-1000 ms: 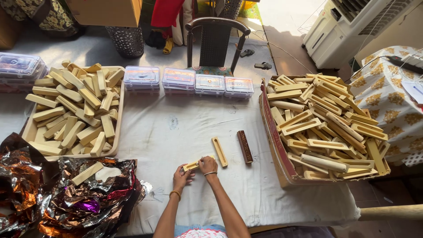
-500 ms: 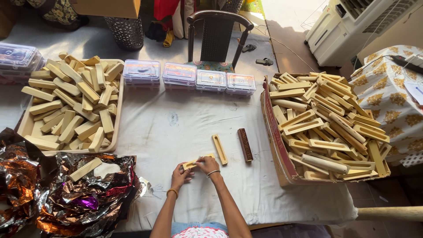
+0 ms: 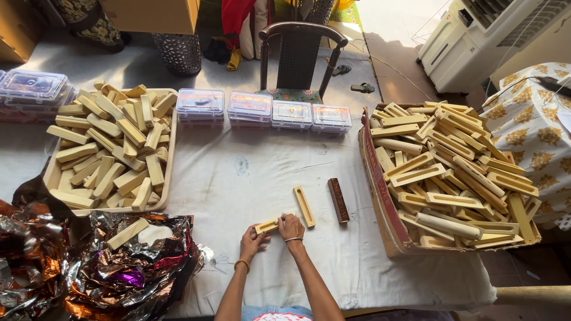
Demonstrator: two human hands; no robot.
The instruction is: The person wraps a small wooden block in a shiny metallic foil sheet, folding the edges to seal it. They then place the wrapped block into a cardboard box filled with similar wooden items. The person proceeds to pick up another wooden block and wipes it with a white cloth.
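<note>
Four clear boxes line the table's far edge. Near the front edge, our left hand and right hand pinch a pale slotted block, fingers curled around it.

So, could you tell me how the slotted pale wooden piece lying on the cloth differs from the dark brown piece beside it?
The slotted pale piece is light, unfinished-looking wood with a long open slot; the dark brown piece is deep brown, patterned on top, with no slot showing. The pale one lies nearer the right hand. Both are narrow bars lying flat, roughly parallel, untouched.
</note>
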